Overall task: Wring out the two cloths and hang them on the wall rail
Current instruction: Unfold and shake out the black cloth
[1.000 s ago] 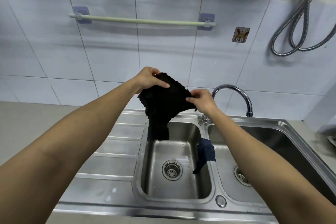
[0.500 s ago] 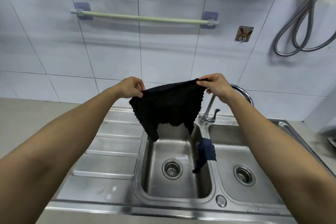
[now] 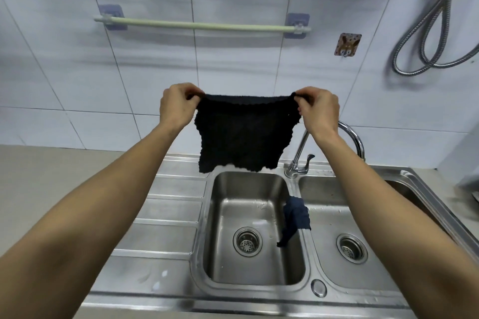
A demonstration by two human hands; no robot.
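A black knitted cloth (image 3: pixel 245 134) hangs spread flat in the air above the left sink basin. My left hand (image 3: pixel 176 106) pinches its top left corner and my right hand (image 3: pixel 317 109) pinches its top right corner. A dark blue cloth (image 3: pixel 295 215) lies draped over the divider between the two basins, one end dangling into the left basin. The pale green wall rail (image 3: pixel 199 25) runs across the tiles above and behind the black cloth, bare, held by two purple brackets.
A steel double sink (image 3: pixel 202 217) with a ribbed drainboard on the left fills the counter. The curved tap (image 3: pixel 352 137) rises behind my right wrist. A small wall hook (image 3: pixel 346 44) and a coiled metal hose (image 3: pixel 425 33) hang on the tiles at right.
My hands have pulled apart and risen, opening the bunched black cloth into a flat sheet held higher and closer to the rail. The blue cloth has stayed on the divider.
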